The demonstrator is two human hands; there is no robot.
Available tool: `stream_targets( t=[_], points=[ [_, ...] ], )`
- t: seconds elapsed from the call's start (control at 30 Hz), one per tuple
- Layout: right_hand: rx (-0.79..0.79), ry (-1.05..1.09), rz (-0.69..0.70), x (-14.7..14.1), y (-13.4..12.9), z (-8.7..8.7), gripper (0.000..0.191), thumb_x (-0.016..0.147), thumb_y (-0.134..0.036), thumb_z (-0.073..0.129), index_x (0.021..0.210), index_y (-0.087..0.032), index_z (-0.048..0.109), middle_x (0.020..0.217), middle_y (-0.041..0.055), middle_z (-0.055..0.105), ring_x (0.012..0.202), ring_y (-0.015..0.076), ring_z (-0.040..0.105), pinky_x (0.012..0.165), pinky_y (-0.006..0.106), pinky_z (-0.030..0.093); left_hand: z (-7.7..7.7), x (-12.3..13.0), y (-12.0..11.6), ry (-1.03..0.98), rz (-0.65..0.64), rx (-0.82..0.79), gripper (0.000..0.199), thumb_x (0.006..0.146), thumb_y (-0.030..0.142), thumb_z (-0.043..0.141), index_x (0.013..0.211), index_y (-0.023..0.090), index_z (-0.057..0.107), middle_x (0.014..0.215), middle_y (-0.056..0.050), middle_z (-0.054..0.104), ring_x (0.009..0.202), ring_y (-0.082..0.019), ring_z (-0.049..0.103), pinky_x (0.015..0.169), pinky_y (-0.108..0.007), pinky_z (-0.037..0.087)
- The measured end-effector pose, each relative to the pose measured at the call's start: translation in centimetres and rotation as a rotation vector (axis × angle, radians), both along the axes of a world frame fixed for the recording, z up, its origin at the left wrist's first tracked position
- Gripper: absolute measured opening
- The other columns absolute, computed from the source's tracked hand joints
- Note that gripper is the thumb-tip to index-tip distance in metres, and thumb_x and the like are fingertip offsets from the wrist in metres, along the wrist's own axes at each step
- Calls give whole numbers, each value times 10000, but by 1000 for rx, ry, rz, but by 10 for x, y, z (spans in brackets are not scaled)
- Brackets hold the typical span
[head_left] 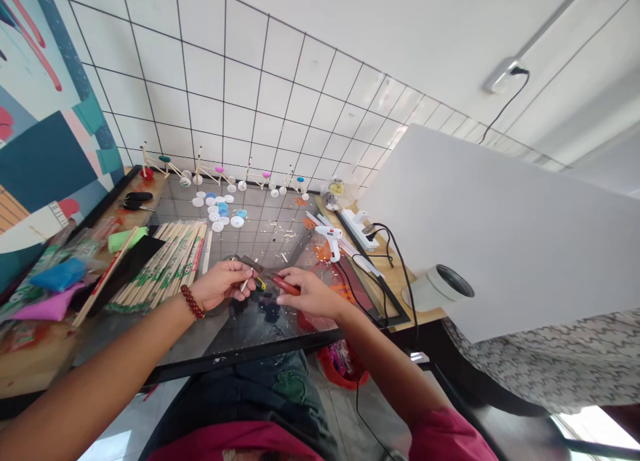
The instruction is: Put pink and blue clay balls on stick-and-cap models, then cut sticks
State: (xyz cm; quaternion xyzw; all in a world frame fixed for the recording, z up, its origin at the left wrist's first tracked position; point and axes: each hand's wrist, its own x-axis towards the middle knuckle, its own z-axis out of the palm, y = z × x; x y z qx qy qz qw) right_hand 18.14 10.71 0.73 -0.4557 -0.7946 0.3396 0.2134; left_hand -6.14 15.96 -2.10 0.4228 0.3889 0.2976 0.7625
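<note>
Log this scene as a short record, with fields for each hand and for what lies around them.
left hand: left hand pinches a thin wooden stick
right hand: right hand grips a red-handled tool
wrist: red bead bracelet on left wrist
nearby: wood shavings, hot glue gun, wrapped wooden chopsticks, white plastic wheels

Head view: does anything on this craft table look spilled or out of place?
Yes. Pale wood shavings are scattered over the glass tabletop near the hot glue gun, with orange scraps beside it, looking like loose debris.
</note>
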Motion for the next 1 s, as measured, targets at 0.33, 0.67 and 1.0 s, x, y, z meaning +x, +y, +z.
stream_targets(
  t=[0.33,0.67,1.0],
  points=[
    [7,-263,-246,-17,8,6,471,777,-323,778,1184,-169,596,1013,88,723,914,242,689,804,330,484,-6,4,-2,22,101,175,310,714,399,819,755,117,697,531,47,490,439,-52,386,399,-153,263],
    [31,-336,-166,-20,17,0,407,818,-393,733,1159,-181,663,995,77,746,909,244,693,764,305,455,-4,2,1,80,90,149,293,730,382,797,772,109,699,509,69,427,406,-37,294,384,-153,167],
    [-9,-321,-135,-19,21,-3,390,836,-417,727,1145,-184,680,992,57,753,889,223,691,768,294,462,-1,-2,2,73,67,103,173,809,279,738,787,116,687,637,-51,675,451,-105,512,399,-220,474]
  ],
)
